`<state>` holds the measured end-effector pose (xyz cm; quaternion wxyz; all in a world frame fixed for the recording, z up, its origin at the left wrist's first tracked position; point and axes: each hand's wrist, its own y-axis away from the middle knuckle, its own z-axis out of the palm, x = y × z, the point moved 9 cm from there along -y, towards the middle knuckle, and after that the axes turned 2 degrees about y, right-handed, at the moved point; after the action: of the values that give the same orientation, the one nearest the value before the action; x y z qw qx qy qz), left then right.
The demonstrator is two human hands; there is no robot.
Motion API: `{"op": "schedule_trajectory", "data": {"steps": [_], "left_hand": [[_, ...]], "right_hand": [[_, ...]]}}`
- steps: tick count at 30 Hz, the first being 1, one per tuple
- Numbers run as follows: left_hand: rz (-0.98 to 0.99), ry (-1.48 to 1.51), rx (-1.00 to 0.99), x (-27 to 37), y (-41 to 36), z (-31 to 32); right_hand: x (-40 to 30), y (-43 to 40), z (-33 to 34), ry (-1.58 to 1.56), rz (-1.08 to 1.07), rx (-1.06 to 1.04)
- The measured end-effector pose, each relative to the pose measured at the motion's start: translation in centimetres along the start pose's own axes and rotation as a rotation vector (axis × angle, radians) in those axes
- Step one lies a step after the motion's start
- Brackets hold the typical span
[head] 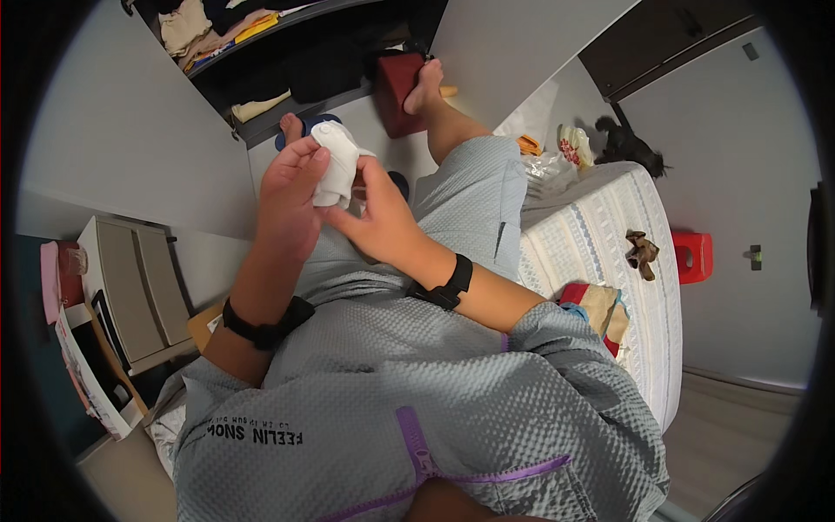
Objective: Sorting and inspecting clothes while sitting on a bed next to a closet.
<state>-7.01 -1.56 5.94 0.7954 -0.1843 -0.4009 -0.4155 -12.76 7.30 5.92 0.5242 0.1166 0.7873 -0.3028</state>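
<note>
Between my two hands is a small bundle of white cloth, folded over, with a round button or snap near its upper corner. My left hand grips its left side, the thumb pressed on the front. On the other side, my right hand has its fingers at the right edge and its thumb at the lower edge. The cloth is held up above my lap, over the grey shorts. Parts of the fingers behind it are hidden.
An open wardrobe with folded clothes stands ahead, a dark red box at its foot. At right, the bed bears a striped cloth and a brown hair tie. Plastic bags lie beyond. Drawers stand left.
</note>
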Motion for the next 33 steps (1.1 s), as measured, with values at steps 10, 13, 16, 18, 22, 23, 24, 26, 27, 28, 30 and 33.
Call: {"op": "schedule_trajectory", "data": {"steps": [10, 13, 16, 18, 22, 23, 24, 26, 27, 28, 30, 33], "left_hand": [[0.471, -1.066, 0.063, -0.7, 0.1, -3.5], [0.456, -0.985, 0.094, -3.8, -0.6, -6.9], [-0.046, -0.674, -0.053, -8.7, -2.1, -8.4], [-0.059, -0.797, 0.014, -8.2, -2.0, -9.0], [-0.104, -0.791, 0.249, -5.4, -3.0, -12.2], [-0.102, -0.789, 0.248, -4.3, -3.1, -11.9], [-0.043, -0.857, 0.204, -1.3, -3.1, -9.5], [0.027, -0.924, 0.172, 1.3, -3.8, -8.7], [0.136, -0.979, 0.129, 2.9, -5.1, -9.3], [0.246, -1.034, 0.082, 4.4, -5.9, -8.7], [0.222, -1.019, 0.127, 7.6, -6.5, -8.5], [0.247, -1.044, 0.200, 13.4, -4.8, -6.9]], "right_hand": [[0.2, -2.4, -4.9, -0.107, 0.105, 0.147], [0.0, -3.6, -5.1, -0.081, 0.104, 0.096], [-0.7, -4.8, -4.7, -0.094, 0.100, -0.044], [-1.3, -5.4, -5.6, 0.107, 0.098, -0.061], [-0.5, -6.7, -7.9, 0.598, -0.101, -0.047], [0.1, -6.9, -8.3, 0.765, -0.135, -0.044], [1.1, -7.1, -8.5, 0.832, -0.067, -0.090], [1.0, -7.5, -8.1, 0.909, -0.051, -0.116], [0.9, -7.8, -7.5, 0.984, -0.034, -0.144], [0.0, -8.3, -7.1, 0.982, -0.046, -0.144], [-1.2, -9.1, -6.9, 0.813, 0.097, -0.163], [-4.3, -10.1, -6.2, 0.482, 0.241, -0.232]]}}
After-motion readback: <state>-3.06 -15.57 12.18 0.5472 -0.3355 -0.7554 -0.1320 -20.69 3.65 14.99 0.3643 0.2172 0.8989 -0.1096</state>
